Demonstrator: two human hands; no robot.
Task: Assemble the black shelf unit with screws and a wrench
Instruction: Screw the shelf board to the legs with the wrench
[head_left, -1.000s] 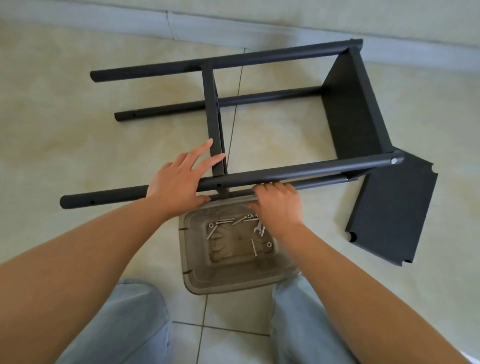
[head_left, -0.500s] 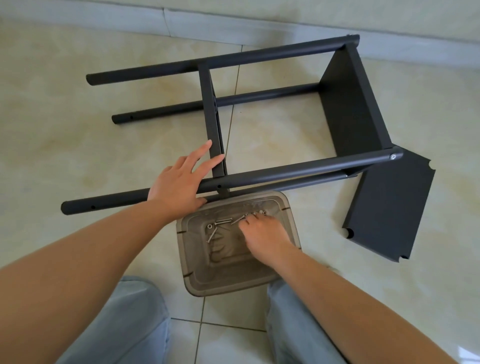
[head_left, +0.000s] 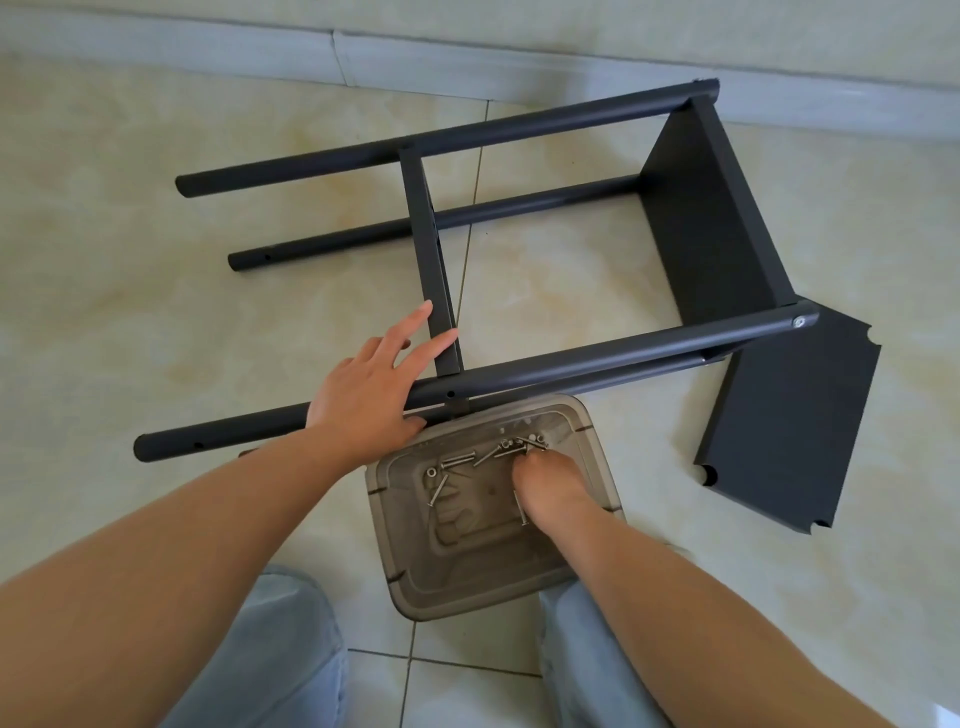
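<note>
Your left hand (head_left: 363, 400) fingers are lying straight, pressing the near pole of the black shelf unit (head_left: 571, 364) lying sideways on the floor. Your right hand (head_left: 545, 486) fingers are curling among screws (head_left: 457, 462) in the tray (head_left: 467, 587); whether they are gripping any, I cannot tell.
</note>
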